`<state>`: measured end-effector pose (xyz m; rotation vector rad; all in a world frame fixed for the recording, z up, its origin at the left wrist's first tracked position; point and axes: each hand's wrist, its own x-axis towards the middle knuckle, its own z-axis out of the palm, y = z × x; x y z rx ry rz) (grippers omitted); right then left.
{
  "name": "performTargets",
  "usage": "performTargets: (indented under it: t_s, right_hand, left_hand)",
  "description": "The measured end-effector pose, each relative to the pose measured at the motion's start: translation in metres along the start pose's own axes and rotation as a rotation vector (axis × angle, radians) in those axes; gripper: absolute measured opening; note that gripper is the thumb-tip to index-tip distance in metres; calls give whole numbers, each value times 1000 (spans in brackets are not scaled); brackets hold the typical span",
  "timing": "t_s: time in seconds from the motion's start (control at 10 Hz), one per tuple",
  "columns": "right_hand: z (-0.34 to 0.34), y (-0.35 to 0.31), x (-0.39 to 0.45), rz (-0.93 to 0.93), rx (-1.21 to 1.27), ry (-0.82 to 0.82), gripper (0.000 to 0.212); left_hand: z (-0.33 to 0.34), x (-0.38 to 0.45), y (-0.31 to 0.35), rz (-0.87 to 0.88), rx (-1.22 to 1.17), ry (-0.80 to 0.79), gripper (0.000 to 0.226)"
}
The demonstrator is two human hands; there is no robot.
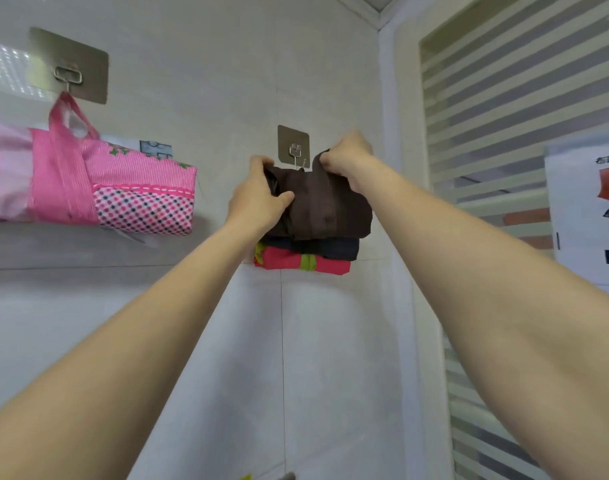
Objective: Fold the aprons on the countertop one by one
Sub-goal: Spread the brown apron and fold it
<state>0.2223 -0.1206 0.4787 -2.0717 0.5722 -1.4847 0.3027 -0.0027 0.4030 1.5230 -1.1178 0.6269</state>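
A folded dark brown apron [325, 206] is held up against the white wall, just below a small metal wall hook [295, 150]. My left hand [259, 197] grips its left side, thumb across the front. My right hand [346, 157] pinches its upper right corner or strap near the hook. Below the brown apron hang a folded dark navy apron [330, 249] and a folded red apron with a green stripe [303, 262]. Whether the brown apron's strap is on the hook is hidden.
A folded pink apron [88, 188] with a dotted pocket hangs from a larger metal hook plate [69, 65] at the upper left. A frosted striped glass panel [503, 116] with a paper sign [587, 209] stands on the right. The countertop is out of view.
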Motion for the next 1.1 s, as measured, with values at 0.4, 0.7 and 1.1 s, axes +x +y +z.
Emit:
performTargets:
  t_s: [0.4,0.7,1.1]
  right_hand:
    - [35,6,50,32,221,-52,23]
    - [52,-19,19,-249,-476,-164,35]
    - [21,23,-59,-416,-501,40,26]
  left_hand:
    - [11,23,-26,60,176,105,41]
    - [6,9,-30,78,200,95,41]
    - [-5,-11,-12,95,398,24,53]
